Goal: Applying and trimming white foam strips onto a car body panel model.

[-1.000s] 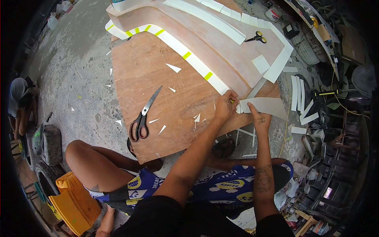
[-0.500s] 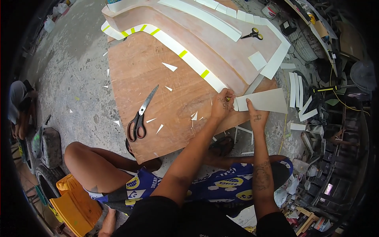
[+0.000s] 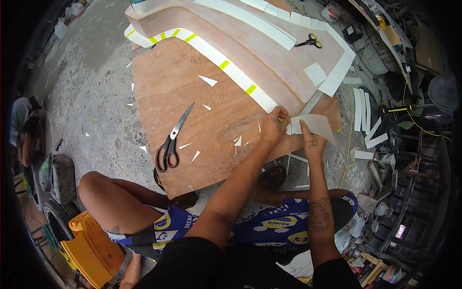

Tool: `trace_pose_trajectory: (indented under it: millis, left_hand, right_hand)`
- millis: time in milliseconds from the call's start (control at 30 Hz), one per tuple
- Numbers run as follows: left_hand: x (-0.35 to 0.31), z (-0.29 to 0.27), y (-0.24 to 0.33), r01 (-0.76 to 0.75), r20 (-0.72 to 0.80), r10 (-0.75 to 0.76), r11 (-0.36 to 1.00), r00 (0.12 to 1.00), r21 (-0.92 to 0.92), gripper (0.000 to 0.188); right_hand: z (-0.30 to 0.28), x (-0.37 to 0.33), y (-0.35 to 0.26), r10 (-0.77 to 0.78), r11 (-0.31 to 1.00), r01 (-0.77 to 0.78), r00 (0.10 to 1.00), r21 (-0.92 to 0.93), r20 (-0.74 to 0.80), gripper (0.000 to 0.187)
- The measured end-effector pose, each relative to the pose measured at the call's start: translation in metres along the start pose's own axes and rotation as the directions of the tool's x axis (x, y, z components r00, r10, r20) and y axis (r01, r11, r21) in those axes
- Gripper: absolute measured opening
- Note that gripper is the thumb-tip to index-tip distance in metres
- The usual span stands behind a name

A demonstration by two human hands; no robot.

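My right hand (image 3: 313,138) grips a white card piece (image 3: 315,124) between thumb and fingers; its outer end bends downward. Close by, my left hand (image 3: 275,124) is closed in a pinch at the near end of a long white card strip (image 3: 207,50), with a bit of yellow-green tape showing by the fingertips. That strip, crossed by several yellow-green tape pieces (image 3: 251,89), follows the edge of a curved pinkish panel (image 3: 288,72). What exactly the left fingertips press is partly hidden. Large black-handled scissors (image 3: 168,149) lie partly open on the plywood board (image 3: 192,91).
Small yellow-and-black scissors (image 3: 312,41) and a square card (image 3: 315,74) rest on the panel. Pointed white offcuts (image 3: 208,80) are scattered over the plywood. Card strips (image 3: 361,110) lie on the floor to the right. An orange plastic object (image 3: 91,245) sits lower left; another person (image 3: 24,130) is at far left.
The card piece in my right hand has tilted, and its outer end now curves down and looks shorter. My left hand keeps its pinch in nearly the same place.
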State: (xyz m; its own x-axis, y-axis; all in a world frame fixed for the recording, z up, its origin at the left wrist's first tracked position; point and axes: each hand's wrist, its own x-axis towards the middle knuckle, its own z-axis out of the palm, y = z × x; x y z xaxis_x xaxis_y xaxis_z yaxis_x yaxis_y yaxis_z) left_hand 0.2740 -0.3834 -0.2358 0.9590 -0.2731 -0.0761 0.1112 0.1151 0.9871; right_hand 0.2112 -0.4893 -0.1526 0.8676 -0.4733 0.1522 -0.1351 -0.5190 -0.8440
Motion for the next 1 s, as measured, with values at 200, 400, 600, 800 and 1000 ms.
trace_pose_trajectory:
  millis: [200, 400, 600, 800, 1000]
  left_hand:
    - [0.004, 0.0, -0.012, -0.092, -0.052, 0.098, 0.99, 0.994, 0.108, 0.02]
    - [0.001, 0.002, -0.017, -0.084, -0.035, 0.087, 0.993, 0.996, 0.079, 0.021]
    - [-0.001, -0.001, -0.005, 0.024, -0.041, -0.025, 0.999, 0.999, -0.036, 0.02]
    - [0.005, -0.002, -0.004, -0.005, 0.001, 0.005, 1.0, 1.0, -0.004, 0.02]
    - [0.007, -0.003, -0.021, -0.198, -0.044, 0.196, 0.979, 0.98, -0.052, 0.019]
  right_hand:
    - [0.008, 0.001, 0.004, -0.077, 0.997, 0.076, 0.996, -0.025, -0.04, 0.02]
    - [0.003, -0.001, 0.007, -0.066, 0.993, 0.066, 0.998, -0.103, 0.003, 0.026]
    - [0.007, -0.003, 0.005, -0.076, 0.987, 0.076, 0.997, -0.139, 0.003, 0.025]
    - [0.011, 0.0, 0.007, -0.091, 0.992, 0.086, 0.994, -0.09, -0.057, 0.02]
    - [0.012, -0.006, 0.01, -0.057, 0.998, 0.057, 0.998, 0.015, 0.014, 0.022]
